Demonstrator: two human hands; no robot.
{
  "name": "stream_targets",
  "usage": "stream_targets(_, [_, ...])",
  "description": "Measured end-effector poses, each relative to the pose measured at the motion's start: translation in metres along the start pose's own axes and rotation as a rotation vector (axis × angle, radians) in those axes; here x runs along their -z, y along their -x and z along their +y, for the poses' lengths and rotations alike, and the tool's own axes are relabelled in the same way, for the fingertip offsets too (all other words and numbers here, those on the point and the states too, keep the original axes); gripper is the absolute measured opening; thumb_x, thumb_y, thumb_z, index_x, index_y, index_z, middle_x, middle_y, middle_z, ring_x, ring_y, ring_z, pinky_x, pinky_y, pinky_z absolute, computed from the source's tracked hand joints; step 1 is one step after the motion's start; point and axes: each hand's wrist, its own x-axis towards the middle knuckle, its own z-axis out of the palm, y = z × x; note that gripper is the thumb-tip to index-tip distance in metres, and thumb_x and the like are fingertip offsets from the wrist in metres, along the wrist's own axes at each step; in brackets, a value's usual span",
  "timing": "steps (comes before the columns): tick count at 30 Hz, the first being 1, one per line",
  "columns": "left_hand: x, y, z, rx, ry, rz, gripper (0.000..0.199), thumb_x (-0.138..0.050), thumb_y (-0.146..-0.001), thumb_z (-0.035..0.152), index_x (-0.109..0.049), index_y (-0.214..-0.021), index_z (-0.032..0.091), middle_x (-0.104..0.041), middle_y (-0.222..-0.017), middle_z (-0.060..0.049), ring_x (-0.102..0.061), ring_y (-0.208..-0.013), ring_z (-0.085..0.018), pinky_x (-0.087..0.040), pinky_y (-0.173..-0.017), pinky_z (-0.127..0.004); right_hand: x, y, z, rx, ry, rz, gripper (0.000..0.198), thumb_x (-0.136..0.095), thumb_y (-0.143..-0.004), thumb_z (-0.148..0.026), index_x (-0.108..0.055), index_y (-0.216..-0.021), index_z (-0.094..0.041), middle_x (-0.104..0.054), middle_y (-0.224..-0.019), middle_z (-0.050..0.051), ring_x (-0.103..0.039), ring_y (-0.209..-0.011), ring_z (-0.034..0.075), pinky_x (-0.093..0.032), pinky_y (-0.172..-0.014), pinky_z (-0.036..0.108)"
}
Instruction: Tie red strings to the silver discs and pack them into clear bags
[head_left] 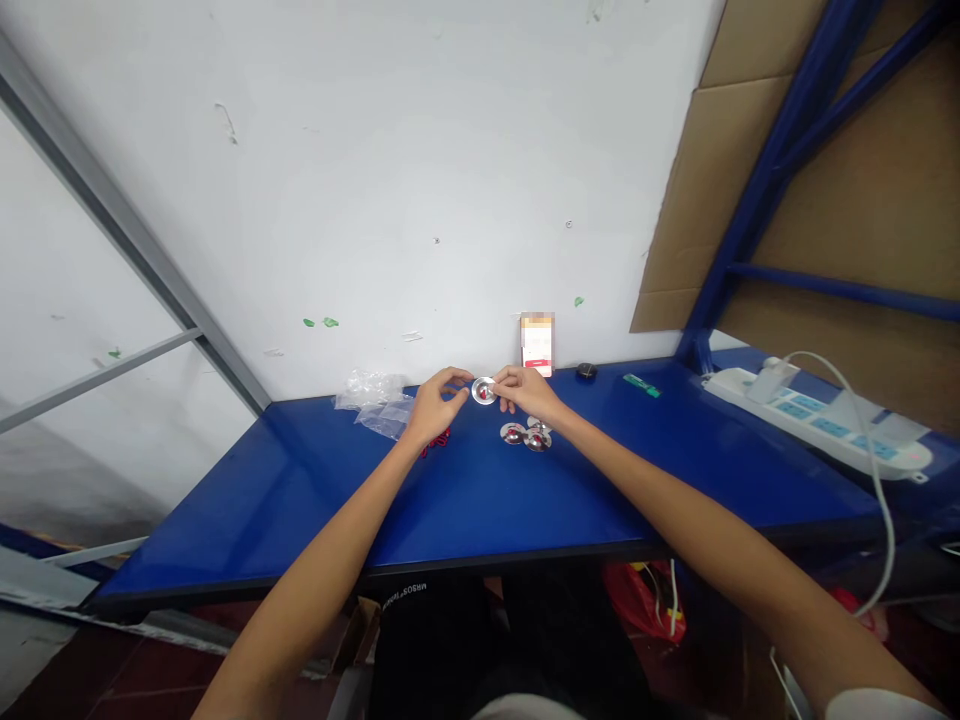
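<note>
A small silver cymbal (484,391), round and domed with a red spot at its middle, is held up over the table. The thumb and fingers of my right hand (525,392) grip its right edge. At its left rim is my left hand (437,405), thumb and forefinger curved and a little apart; whether the tips touch the metal is hard to make out. Below my right hand several more silver cymbals (536,439) lie grouped on the blue table (465,510). Red cords (438,441) lie by my left wrist, partly covered by it.
Clear plastic bags (379,405) lie at the back left. A phone with a lit screen (537,345) leans on the white wall. Right of it are a round black object (586,371), a green item (642,385) and a white power strip (817,420) with a cable.
</note>
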Motion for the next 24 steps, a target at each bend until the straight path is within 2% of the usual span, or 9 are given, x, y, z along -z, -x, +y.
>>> stream_targets(5, [0.003, 0.003, 0.002, -0.282, -0.396, -0.107, 0.025, -0.064, -0.101, 0.037, -0.076, -0.12, 0.024, -0.069, -0.115, -0.01, -0.062, -0.109, -0.026, -0.052, -0.096, -0.04, -0.004, 0.001, 0.002, -0.009, 0.011, -0.002, 0.042, -0.086, -0.083, -0.056, -0.07, -0.088, -0.017, -0.076, -0.067, 0.007, -0.069, -0.053, 0.018, -0.053, -0.047, 0.027])
stream_targets(7, [0.002, 0.003, -0.002, -0.361, -0.493, -0.093, 0.024, -0.064, -0.103, 0.038, -0.076, -0.119, 0.024, -0.067, -0.117, -0.011, -0.06, -0.109, -0.026, -0.05, -0.096, -0.041, -0.006, 0.002, 0.001, -0.018, 0.017, 0.017, 0.041, -0.086, -0.083, -0.055, -0.07, -0.087, -0.017, -0.076, -0.068, 0.008, -0.071, -0.055, 0.019, -0.054, -0.047, 0.027])
stream_targets(10, [0.001, 0.001, -0.008, -0.444, -0.574, -0.031, 0.021, -0.061, -0.105, 0.036, -0.076, -0.114, 0.024, -0.065, -0.123, -0.012, -0.058, -0.105, -0.025, -0.051, -0.091, -0.04, -0.007, 0.003, -0.003, -0.022, 0.016, 0.038, 0.039, -0.086, -0.083, -0.052, -0.07, -0.086, -0.017, -0.076, -0.067, 0.007, -0.072, -0.055, 0.019, -0.055, -0.046, 0.025])
stream_targets(13, [0.001, 0.001, -0.009, -0.498, -0.568, -0.03, 0.019, -0.057, -0.107, 0.032, -0.073, -0.11, 0.023, -0.065, -0.117, -0.011, -0.059, -0.104, -0.024, -0.051, -0.089, -0.039, -0.01, 0.007, -0.008, -0.024, 0.026, 0.042, 0.033, -0.084, -0.086, -0.045, -0.069, -0.087, -0.016, -0.076, -0.067, 0.007, -0.072, -0.055, 0.017, -0.054, -0.046, 0.023])
stream_targets(16, [-0.001, 0.001, -0.004, -0.475, -0.46, -0.027, 0.015, -0.058, -0.105, 0.028, -0.07, -0.102, 0.021, -0.066, -0.108, -0.009, -0.061, -0.101, -0.022, -0.052, -0.088, -0.037, -0.018, 0.012, -0.014, -0.029, 0.092, 0.061, 0.025, -0.082, -0.088, -0.037, -0.069, -0.085, -0.016, -0.076, -0.066, 0.006, -0.071, -0.053, 0.016, -0.053, -0.046, 0.021])
stream_targets(19, [0.004, -0.003, 0.003, -0.361, -0.256, 0.01, 0.015, -0.06, -0.102, 0.028, -0.069, -0.093, 0.02, -0.067, -0.102, -0.008, -0.062, -0.09, -0.019, -0.052, -0.078, -0.032, -0.022, 0.013, -0.015, -0.039, 0.184, 0.107, 0.017, -0.08, -0.088, -0.029, -0.069, -0.086, -0.017, -0.076, -0.065, 0.004, -0.072, -0.054, 0.016, -0.052, -0.045, 0.02])
stream_targets(22, [0.023, -0.009, 0.006, -0.25, -0.15, 0.016, 0.019, -0.06, -0.1, 0.03, -0.069, -0.088, 0.019, -0.069, -0.101, -0.007, -0.064, -0.088, -0.017, -0.052, -0.076, -0.029, -0.015, 0.009, -0.01, -0.049, 0.243, 0.153, 0.008, -0.076, -0.089, -0.023, -0.071, -0.089, -0.017, -0.077, -0.066, 0.003, -0.071, -0.053, 0.015, -0.051, -0.045, 0.019])
stream_targets(24, [0.042, -0.012, 0.002, -0.174, -0.18, -0.042, 0.02, -0.061, -0.096, 0.032, -0.071, -0.086, 0.018, -0.071, -0.1, -0.006, -0.064, -0.084, -0.016, -0.051, -0.075, -0.028, -0.005, 0.004, -0.003, -0.052, 0.267, 0.182, 0.004, -0.074, -0.09, -0.021, -0.072, -0.091, -0.017, -0.077, -0.067, 0.003, -0.07, -0.052, 0.014, -0.049, -0.044, 0.018])
